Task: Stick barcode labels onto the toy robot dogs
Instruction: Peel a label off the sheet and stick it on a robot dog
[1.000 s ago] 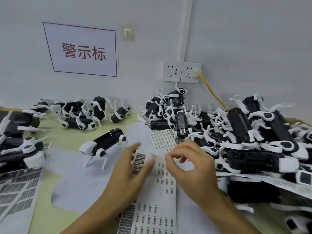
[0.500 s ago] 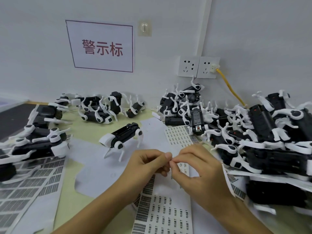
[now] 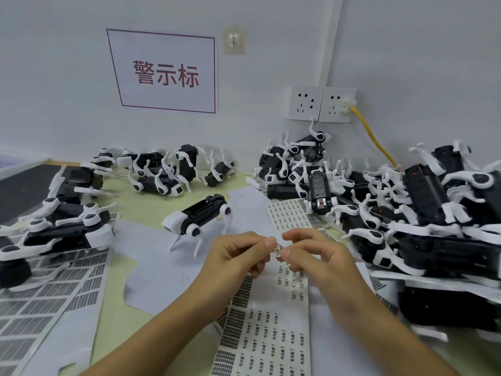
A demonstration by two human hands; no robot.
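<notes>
Since half a second ago your two hands have drawn slightly apart, and a small barcode label point(image 3: 277, 251) now shows between them, lifted clear of the sheet. Your right hand point(image 3: 317, 256) has its fingers curled with the label at the thumb and forefinger tips; your left hand point(image 3: 238, 256) is also curled, its thumb tip just beside the label's upper edge, though you cannot tell from this view whether it actually touches. Directly under your hands lies the label sheet point(image 3: 271, 329), a long white strip printed with rows of small barcodes, running toward you on the table point(image 3: 141, 210). Just beyond your left hand a toy robot dog point(image 3: 200, 213), black-bodied with white legs, stands upright on white backing paper point(image 3: 151, 270). To your right a large heap of toy dogs point(image 3: 423, 210) is piled against the wall, legs sticking out every way; a smaller cluster of dogs point(image 3: 168, 172) sits at the back left, and a few more dogs point(image 3: 62, 229) lie at the far left edge. Peeled label backing point(image 3: 46, 302) with emptied grids covers the near left of the table. On the wall hang a red-lettered sign point(image 3: 165, 73) and a double socket point(image 3: 321, 104) with a yellow cable point(image 3: 375, 139) plugged in.
</notes>
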